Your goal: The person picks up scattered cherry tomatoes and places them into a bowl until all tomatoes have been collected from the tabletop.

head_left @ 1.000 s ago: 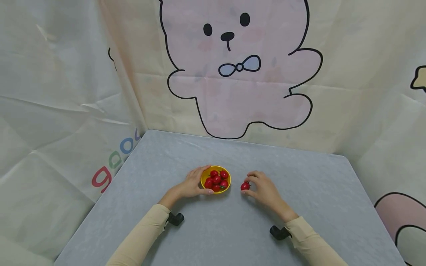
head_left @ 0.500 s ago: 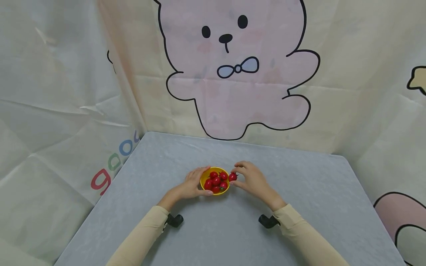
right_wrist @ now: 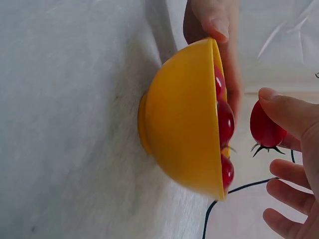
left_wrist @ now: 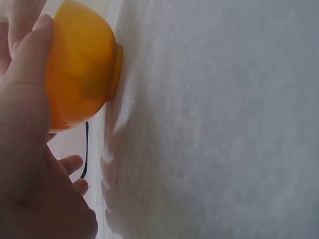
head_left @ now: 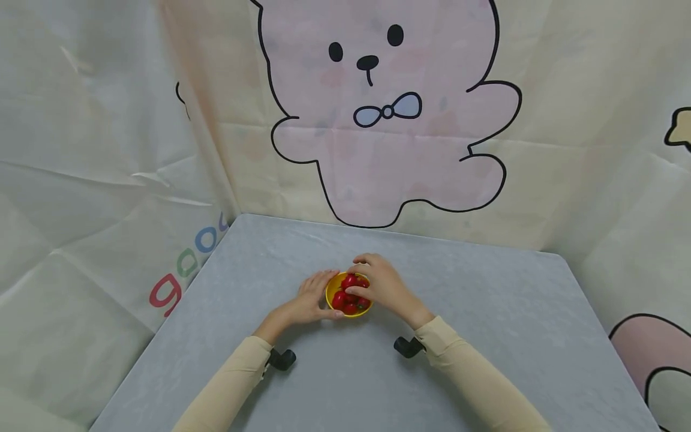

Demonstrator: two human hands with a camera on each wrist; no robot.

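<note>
A yellow bowl point(head_left: 330, 293) stands on the table, holding several red cherry tomatoes point(right_wrist: 226, 121). My left hand point(head_left: 309, 301) holds the bowl from the left, thumb at the near side of the rim and fingers at the far side. In the left wrist view the thumb lies against the outer wall of the bowl point(left_wrist: 82, 64). Over the bowl, my right hand point(head_left: 384, 285) pinches one cherry tomato point(right_wrist: 265, 125) between thumb and finger. Its green stem end shows in the right wrist view, a little above the rim. The right hand's other fingers are spread, holding nothing.
A grey cloth covers the table point(head_left: 475, 312). Behind it hangs a cream curtain point(head_left: 545, 180) with a pink bear drawing, and another pale curtain point(head_left: 108, 198) borders the left side. Dark wrist mounts point(head_left: 408, 347) sit at both wrists.
My right hand has carried the pinched tomato leftward, from beside the bowl to over it. The left hand and the bowl have stayed in place.
</note>
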